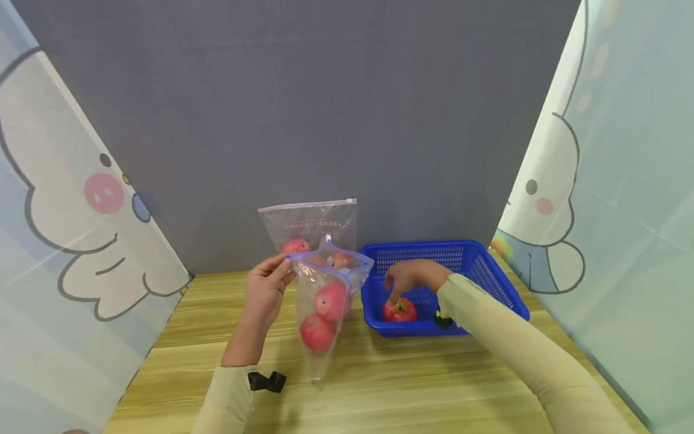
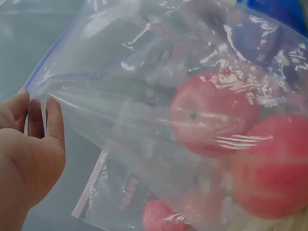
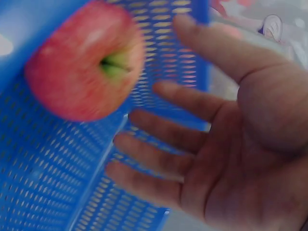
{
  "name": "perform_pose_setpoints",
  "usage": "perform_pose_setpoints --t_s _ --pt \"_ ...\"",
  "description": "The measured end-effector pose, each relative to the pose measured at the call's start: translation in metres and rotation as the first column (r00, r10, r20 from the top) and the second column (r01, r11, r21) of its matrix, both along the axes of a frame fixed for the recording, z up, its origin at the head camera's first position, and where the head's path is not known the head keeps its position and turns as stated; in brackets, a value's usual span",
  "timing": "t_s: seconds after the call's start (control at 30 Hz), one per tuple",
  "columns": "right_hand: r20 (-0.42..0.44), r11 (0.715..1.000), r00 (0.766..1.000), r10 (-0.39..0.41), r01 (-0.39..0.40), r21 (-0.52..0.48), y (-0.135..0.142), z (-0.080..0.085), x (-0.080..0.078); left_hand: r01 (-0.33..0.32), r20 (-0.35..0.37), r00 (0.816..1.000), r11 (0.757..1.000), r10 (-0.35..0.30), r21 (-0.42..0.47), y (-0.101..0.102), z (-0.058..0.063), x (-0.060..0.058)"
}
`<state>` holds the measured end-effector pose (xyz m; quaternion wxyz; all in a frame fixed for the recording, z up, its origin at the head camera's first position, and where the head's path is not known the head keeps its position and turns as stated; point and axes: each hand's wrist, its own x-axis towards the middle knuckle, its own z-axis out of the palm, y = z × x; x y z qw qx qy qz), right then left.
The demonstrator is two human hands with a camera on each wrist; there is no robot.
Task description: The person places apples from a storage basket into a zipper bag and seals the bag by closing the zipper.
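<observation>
My left hand (image 1: pixel 267 283) pinches the rim of a clear zip bag (image 1: pixel 320 283) with a purple edge, between thumb and fingertips. Its mouth gapes, and two red apples (image 2: pixel 214 113) show through the plastic, one lower than the other. Inside the blue basket (image 1: pixel 423 328) lies one red apple (image 1: pixel 399 310), stem up, near the front left corner. Just above that apple is my right hand (image 1: pixel 408 278); in the right wrist view its fingers (image 3: pixel 163 130) are spread and apart from the fruit, with nothing held.
Behind the held bag stands a second clear zip bag (image 1: pixel 309 214) with a white slider and red apples inside. Both bags and the basket are on a wooden table (image 1: pixel 217 325). A grey panel (image 1: pixel 325 120) rises at the back, with cartoon-printed curtains (image 1: pixel 623 181) at the sides.
</observation>
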<state>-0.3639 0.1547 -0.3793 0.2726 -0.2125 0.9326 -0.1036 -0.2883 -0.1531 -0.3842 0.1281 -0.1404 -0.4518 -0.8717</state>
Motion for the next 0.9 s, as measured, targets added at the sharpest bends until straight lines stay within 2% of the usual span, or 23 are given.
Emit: perform_pose_setpoints --t_s 0.13,0.27,0.43,0.67,0.77,0.9 --pt "0.103 0.999 0.995 -0.009 0.005 0.039 -0.002 -0.009 -0.008 0.026 0.034 0.999 0.998 -0.025 -0.05 0.001 -0.001 0.003" --pt "0.178 0.998 0.984 -0.01 0.001 0.055 -0.006 -0.019 -0.016 0.018 0.032 0.999 0.999 -0.017 -0.044 0.005 -0.002 0.004" --pt "0.26 0.997 0.965 -0.032 0.013 0.073 -0.01 -0.031 -0.022 0.038 0.031 0.999 0.999 -0.037 -0.038 0.008 -0.004 0.005" --pt "0.394 0.993 0.913 -0.104 0.075 0.089 -0.016 -0.042 -0.023 0.039 0.049 0.998 0.999 -0.038 -0.023 0.008 -0.009 0.005" --pt "0.411 0.993 0.905 -0.11 0.077 0.095 -0.018 -0.043 -0.023 0.032 0.051 0.998 0.999 -0.031 -0.016 0.008 -0.01 0.006" --pt "0.382 0.992 0.917 -0.112 0.081 0.096 -0.018 -0.04 -0.021 0.034 0.042 0.999 0.999 -0.033 -0.018 0.007 -0.011 0.006"
